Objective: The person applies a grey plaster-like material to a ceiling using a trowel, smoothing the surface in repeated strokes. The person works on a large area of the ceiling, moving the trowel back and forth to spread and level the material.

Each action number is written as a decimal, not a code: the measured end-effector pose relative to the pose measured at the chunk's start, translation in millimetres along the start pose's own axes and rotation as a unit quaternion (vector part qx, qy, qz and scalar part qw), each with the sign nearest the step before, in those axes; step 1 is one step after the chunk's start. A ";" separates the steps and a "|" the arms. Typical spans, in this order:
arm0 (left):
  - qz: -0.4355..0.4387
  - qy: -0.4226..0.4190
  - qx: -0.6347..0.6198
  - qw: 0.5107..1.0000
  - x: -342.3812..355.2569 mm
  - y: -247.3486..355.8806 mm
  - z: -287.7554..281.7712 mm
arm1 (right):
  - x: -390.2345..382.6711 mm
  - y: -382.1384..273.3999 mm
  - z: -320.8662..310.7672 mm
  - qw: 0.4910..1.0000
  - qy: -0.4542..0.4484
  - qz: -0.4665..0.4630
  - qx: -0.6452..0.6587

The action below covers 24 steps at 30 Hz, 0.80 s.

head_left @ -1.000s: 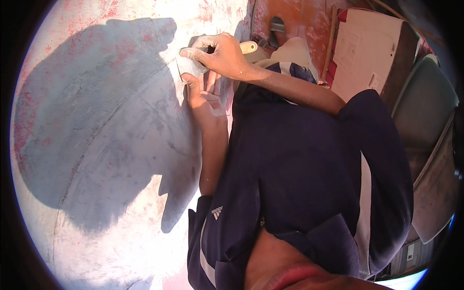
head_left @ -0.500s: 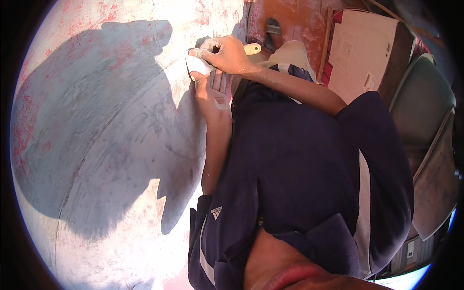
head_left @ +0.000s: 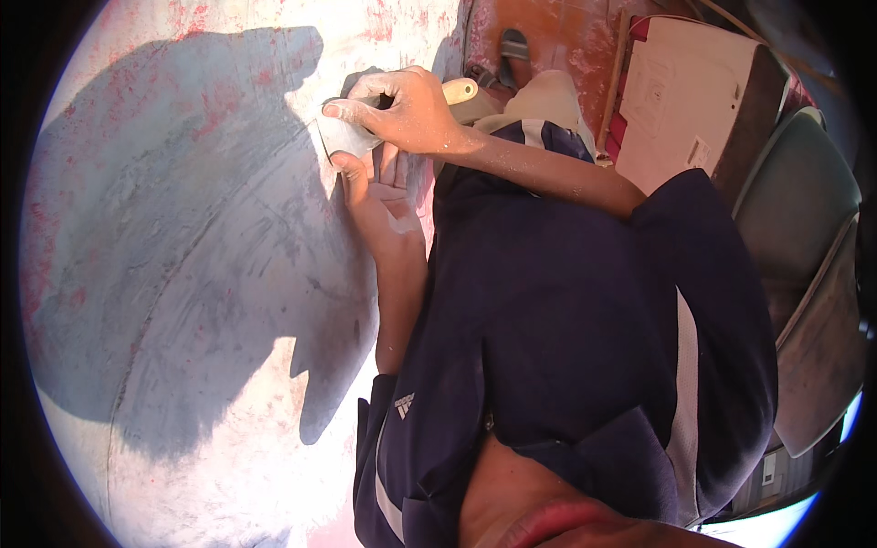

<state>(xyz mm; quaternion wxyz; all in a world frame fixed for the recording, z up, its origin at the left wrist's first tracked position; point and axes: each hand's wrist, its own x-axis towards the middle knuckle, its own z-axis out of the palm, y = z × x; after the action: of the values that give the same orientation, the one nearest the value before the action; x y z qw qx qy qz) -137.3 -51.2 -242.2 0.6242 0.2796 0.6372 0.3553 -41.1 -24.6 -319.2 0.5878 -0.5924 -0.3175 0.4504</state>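
A putty knife with a broad whitish blade (head_left: pixel 345 134) and a pale yellow handle (head_left: pixel 459 90) is up against the patchy wall-like surface (head_left: pixel 228 274). My right hand (head_left: pixel 413 111) is closed round it, the thumb lying along the blade's upper part and the handle sticking out behind. From below, my left hand (head_left: pixel 382 203) meets the blade: its thumb presses the lower corner, while the fingers reach up behind, partly hidden by the blade and right hand. Its palm, dusted white, faces me. Whether a second blade is there I cannot tell.
The surface at left is grey-white with red patches and a curving seam; my shadow covers much of it. A sandalled foot (head_left: pixel 515 57) shows on the reddish floor at the top. To the right stand a pale panel (head_left: pixel 676 100) and a dark seat-like piece (head_left: pixel 795 196).
Both hands have moved a little to the left and slightly down along the surface, carrying the putty knife with them. Their hold looks the same.
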 end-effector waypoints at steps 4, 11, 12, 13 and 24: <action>0.012 -0.039 0.004 0.999 -1.6 4.6 3.1 | 1.8 -3.0 -1.3 0.999 -0.015 0.019 0.022; -0.056 -0.025 -0.015 0.998 3.9 -8.0 7.9 | 1.4 12.0 -9.2 0.997 -0.007 0.070 -0.018; -0.065 -0.001 -0.023 0.998 3.1 -7.2 5.6 | -1.6 12.8 -7.4 0.997 -0.014 0.080 -0.003; -0.054 -0.039 -0.003 0.998 3.2 -7.7 2.0 | -3.1 13.2 -4.3 0.998 0.014 0.059 -0.024; -0.012 -0.079 -0.022 0.997 11.8 -10.2 -21.5 | -0.6 3.4 11.2 0.996 0.034 -0.038 -0.079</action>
<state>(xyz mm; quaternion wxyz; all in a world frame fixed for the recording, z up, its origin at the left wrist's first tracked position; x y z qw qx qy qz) -158.6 -50.1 -258.1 0.6823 0.2857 0.5815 0.3385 -52.1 -20.9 -321.3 0.5665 -0.6393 -0.3543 0.3806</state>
